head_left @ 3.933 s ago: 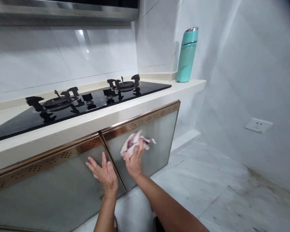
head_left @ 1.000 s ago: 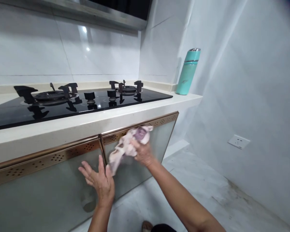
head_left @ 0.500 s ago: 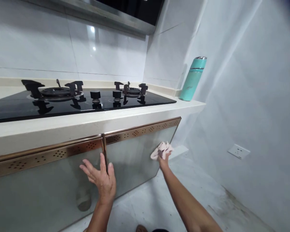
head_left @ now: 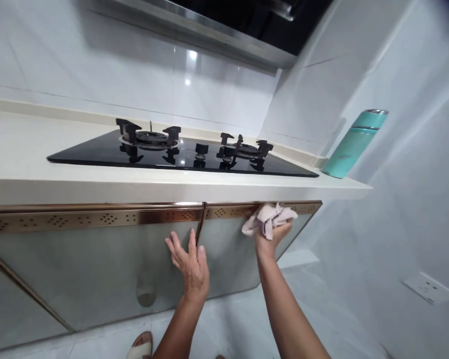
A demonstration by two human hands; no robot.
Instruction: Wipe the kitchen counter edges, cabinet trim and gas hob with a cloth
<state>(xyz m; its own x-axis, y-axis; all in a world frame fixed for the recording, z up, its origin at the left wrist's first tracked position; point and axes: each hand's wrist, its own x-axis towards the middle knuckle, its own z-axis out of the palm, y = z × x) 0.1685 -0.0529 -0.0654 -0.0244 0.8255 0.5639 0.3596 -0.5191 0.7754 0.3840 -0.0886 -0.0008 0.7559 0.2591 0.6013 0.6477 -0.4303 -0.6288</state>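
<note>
In my right hand point(head_left: 271, 243) is a crumpled pale pink cloth point(head_left: 270, 219), held against the upper part of the right cabinet door point(head_left: 228, 254), close to its perforated copper-coloured strip point(head_left: 232, 212). The fingers are partly hidden behind the cloth. My left hand point(head_left: 190, 264) is open with fingers spread, by the edge of the left cabinet door point(head_left: 97, 269) near the gap between the two doors. Whether its fingertips press on the glass I cannot tell.
Above the doors runs a pale countertop point(head_left: 22, 154) with a black gas hob point(head_left: 187, 154). A turquoise bottle point(head_left: 353, 144) stands at its right end. A range hood point(head_left: 217, 37) hangs overhead. A wall socket point(head_left: 429, 287) is low at the right. A sandalled foot point(head_left: 141, 345) shows below.
My right hand has moved the cloth up the right door to its copper-coloured strip. My left hand stays spread near the door gap. The camera view has turned left.
</note>
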